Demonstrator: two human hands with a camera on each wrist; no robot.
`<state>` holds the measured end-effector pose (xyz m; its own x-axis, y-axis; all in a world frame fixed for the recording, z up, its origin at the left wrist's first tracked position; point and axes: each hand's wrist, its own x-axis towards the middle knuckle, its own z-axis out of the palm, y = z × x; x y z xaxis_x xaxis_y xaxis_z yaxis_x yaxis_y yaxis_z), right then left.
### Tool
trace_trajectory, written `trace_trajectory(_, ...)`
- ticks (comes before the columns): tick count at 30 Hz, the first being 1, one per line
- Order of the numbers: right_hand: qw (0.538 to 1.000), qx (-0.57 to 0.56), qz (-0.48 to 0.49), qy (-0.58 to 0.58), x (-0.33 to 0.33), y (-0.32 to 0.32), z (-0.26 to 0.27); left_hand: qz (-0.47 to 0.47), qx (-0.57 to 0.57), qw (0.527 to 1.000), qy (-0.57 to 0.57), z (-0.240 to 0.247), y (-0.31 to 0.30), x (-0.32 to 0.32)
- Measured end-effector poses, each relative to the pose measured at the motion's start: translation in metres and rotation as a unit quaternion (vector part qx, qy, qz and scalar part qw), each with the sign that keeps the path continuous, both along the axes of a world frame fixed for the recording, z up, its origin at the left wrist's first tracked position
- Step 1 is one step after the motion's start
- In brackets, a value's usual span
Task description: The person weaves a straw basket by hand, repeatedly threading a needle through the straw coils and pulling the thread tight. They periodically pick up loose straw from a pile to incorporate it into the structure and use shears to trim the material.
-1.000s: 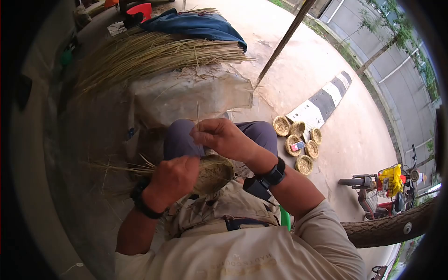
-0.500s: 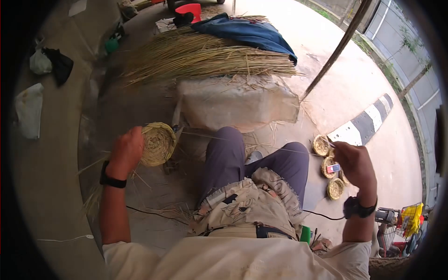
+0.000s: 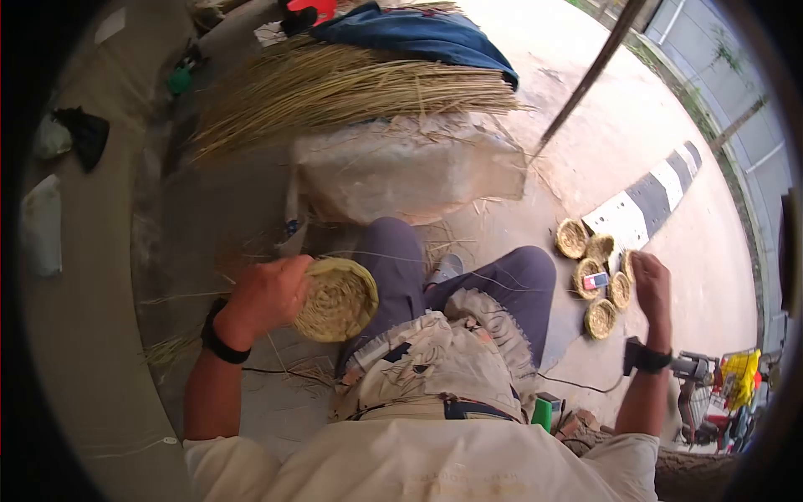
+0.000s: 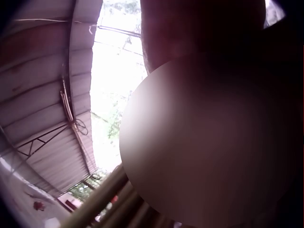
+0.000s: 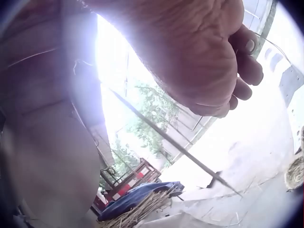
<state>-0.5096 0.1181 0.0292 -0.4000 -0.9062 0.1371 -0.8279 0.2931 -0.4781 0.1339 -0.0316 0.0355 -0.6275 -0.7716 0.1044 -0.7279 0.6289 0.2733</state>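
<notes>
The left hand (image 3: 266, 299), its forearm angled up and inward, grips the left rim of the woven basket (image 3: 336, 303), which lies beside the person's left knee (image 3: 393, 251). The right hand (image 3: 651, 293) is held well out to the right, forearm nearly upright, fingers curled, pinching the thin strand (image 3: 376, 256) that runs from the basket.

Blue cloth (image 3: 418, 35); black-and-white striped strip (image 3: 648, 201); purple-grey trousers (image 3: 523, 289); yellow bag (image 3: 739, 376).

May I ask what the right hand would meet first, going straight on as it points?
Probably the black-and-white strip, going by the right hand in the head view, though depth is unclear.
</notes>
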Motion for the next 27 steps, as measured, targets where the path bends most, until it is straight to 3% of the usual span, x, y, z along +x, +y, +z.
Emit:
trace_trajectory(2, 0.978, -0.073, 0.171, -0.091, 0.1, -0.029, 0.0, -0.067, 0.046, 0.996, 0.047, 0.003, 0.013, -0.05)
trace_trajectory(3, 0.94, -0.074, 0.259, -0.207, 0.151, -0.036, 0.008, -0.089, 0.074, 0.991, 0.062, 0.006, 0.021, -0.073)
trace_trajectory(4, 0.899, -0.078, 0.362, -0.236, 0.186, -0.047, 0.003, -0.105, 0.102, 0.986, 0.074, 0.005, 0.026, -0.09)
trace_trajectory(6, 0.832, -0.087, 0.44, -0.326, 0.242, -0.073, -0.037, -0.135, 0.11, 0.98, 0.095, -0.004, 0.028, -0.109)
trace_trajectory(8, 0.766, 0.095, 0.38, -0.51, 0.26, -0.085, -0.061, -0.147, 0.112, 0.977, 0.107, -0.012, 0.029, -0.112)
trace_trajectory(11, 0.715, 0.375, 0.311, -0.502, 0.229, -0.076, -0.078, -0.139, 0.11, 0.977, 0.12, -0.027, 0.028, -0.103)
trace_trajectory(14, 0.758, 0.298, 0.47, -0.339, 0.196, -0.059, -0.114, -0.125, 0.118, 0.976, 0.131, -0.037, 0.031, -0.098)
trace_trajectory(17, 0.745, 0.311, 0.335, -0.486, 0.194, -0.058, -0.089, -0.138, 0.11, 0.974, 0.139, -0.039, 0.029, -0.108)
trace_trajectory(18, 0.691, 0.232, 0.252, -0.637, 0.206, -0.061, -0.075, -0.143, 0.107, 0.974, 0.14, -0.044, 0.028, -0.111)
trace_trajectory(19, 0.609, 0.142, 0.159, -0.764, 0.231, -0.067, -0.06, -0.149, 0.104, 0.973, 0.14, -0.048, 0.027, -0.113)
trace_trajectory(21, 0.483, 0.051, 0.112, -0.867, 0.252, -0.08, -0.057, -0.156, 0.103, 0.973, 0.132, -0.052, 0.024, -0.119)
trace_trajectory(23, 0.437, 0.063, 0.213, -0.872, 0.252, -0.1, -0.07, -0.162, 0.106, 0.974, 0.12, -0.054, 0.023, -0.121)
trace_trajectory(24, 0.483, 0.066, 0.151, -0.86, 0.25, -0.109, -0.077, -0.166, 0.107, 0.974, 0.111, -0.054, 0.022, -0.121)
trace_trajectory(27, 0.615, 0.138, 0.113, -0.768, 0.223, -0.127, -0.108, -0.183, 0.115, 0.974, 0.069, -0.05, 0.016, -0.122)
